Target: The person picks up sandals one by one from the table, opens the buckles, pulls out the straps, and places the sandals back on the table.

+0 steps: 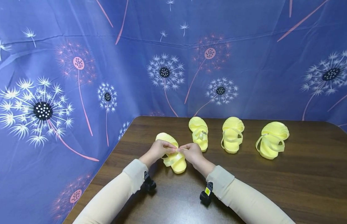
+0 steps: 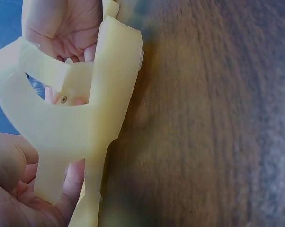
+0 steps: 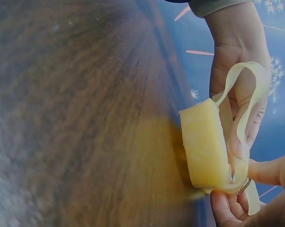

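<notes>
A pale yellow sandal (image 1: 179,166) lies on the table between both hands, its heel end toward me. My left hand (image 1: 161,148) is at its left side, the fingers bent around the strap (image 2: 62,125) over the footbed. From the right, my right hand (image 1: 192,153) pinches the strap's free end (image 3: 252,198) beside a small metal buckle (image 3: 247,184). The fingertips of both hands nearly meet above the sandal. In the left wrist view, a small metal-rimmed hole (image 2: 63,99) shows in the strap. The heel strap stands up in a loop.
Three more yellow sandals stand in a row to the right: one close by (image 1: 202,141) with a fastened-looking strap, a middle one (image 1: 232,146) and a far right one (image 1: 268,152) with looped straps. The brown wooden table (image 1: 302,174) meets a blue dandelion-print curtain (image 1: 260,77) behind.
</notes>
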Demonstrator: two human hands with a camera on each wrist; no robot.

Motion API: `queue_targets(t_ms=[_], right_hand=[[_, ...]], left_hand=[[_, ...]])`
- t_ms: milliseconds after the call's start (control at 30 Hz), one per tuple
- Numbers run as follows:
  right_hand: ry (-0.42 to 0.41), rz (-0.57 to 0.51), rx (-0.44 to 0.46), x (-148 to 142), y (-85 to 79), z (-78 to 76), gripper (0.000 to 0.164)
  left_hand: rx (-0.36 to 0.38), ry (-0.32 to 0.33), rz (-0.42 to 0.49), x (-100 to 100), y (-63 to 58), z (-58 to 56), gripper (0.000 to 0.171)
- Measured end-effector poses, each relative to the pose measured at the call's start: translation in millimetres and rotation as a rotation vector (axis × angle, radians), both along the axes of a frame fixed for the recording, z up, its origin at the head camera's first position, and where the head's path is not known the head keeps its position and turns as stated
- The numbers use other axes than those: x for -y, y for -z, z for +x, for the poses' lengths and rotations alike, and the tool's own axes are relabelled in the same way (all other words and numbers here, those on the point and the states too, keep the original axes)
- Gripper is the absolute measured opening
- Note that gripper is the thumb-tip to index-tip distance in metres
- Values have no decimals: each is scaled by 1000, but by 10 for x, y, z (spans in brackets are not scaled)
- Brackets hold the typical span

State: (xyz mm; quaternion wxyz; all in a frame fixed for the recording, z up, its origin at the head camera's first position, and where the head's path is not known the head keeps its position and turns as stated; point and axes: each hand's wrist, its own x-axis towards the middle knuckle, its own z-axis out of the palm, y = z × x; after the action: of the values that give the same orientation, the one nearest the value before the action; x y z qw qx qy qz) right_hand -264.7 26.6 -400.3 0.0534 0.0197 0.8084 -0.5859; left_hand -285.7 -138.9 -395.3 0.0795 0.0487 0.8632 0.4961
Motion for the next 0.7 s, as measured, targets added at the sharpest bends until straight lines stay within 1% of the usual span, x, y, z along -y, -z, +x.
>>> queue_targets(t_ms=[233,433,600,700], right_hand=[[20,13,-23,1,-2,20,18],[38,-3,-11,8,8,22,18],[46,-13,-4,-2,13,21,19],[47,-13,-1,-4,14,19,20]], left_hand=[[2,-13,-16,40,-11,25,14],[-4,-26,-28,89,-6,46,12],[-14,-38,-36,119,-30,64,10],[-7,-31,-47,134,-46,67,10]])
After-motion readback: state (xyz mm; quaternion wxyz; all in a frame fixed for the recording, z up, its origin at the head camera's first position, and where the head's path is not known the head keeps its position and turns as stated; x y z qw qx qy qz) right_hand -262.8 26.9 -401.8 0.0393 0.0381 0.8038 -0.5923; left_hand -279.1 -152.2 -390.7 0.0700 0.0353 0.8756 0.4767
